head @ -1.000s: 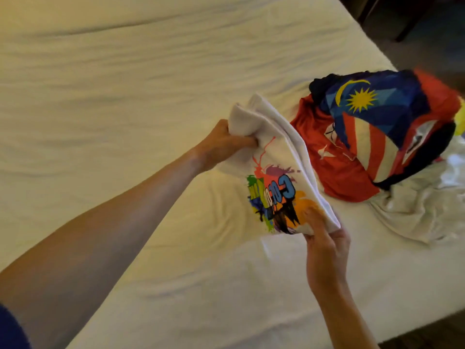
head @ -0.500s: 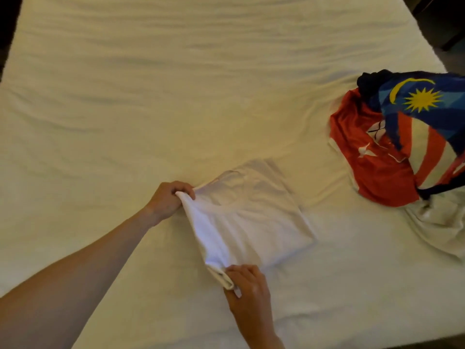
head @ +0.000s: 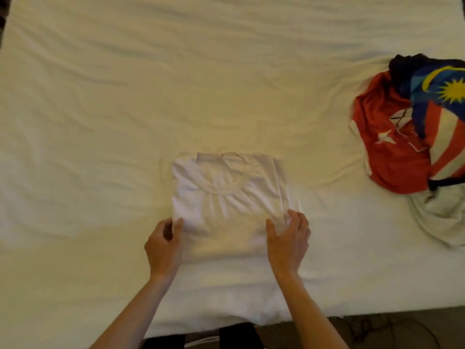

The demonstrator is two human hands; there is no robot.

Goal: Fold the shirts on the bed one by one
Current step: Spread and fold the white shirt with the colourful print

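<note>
Your two hands pinch the near corners of a folded white shirt (head: 226,197) lying flat on the bed (head: 100,96).

Your left hand (head: 163,244) has thumb and fingers closed on the shirt's near-left corner; your right hand (head: 289,238) holds the near-right corner in its grip, fingers loosely spread over the cloth. Between and beyond both grips the shirt lies as a neat rectangle, collar up and facing away from you. The bed's sheet is cream-white and rumpled in long creases all around. Well to the right of your right grip sits a pile of unfolded shirts (head: 415,137), red, blue with a yellow star, and white. Behind your wrists, the mattress edge meets a dark floor (head: 390,328).
</note>
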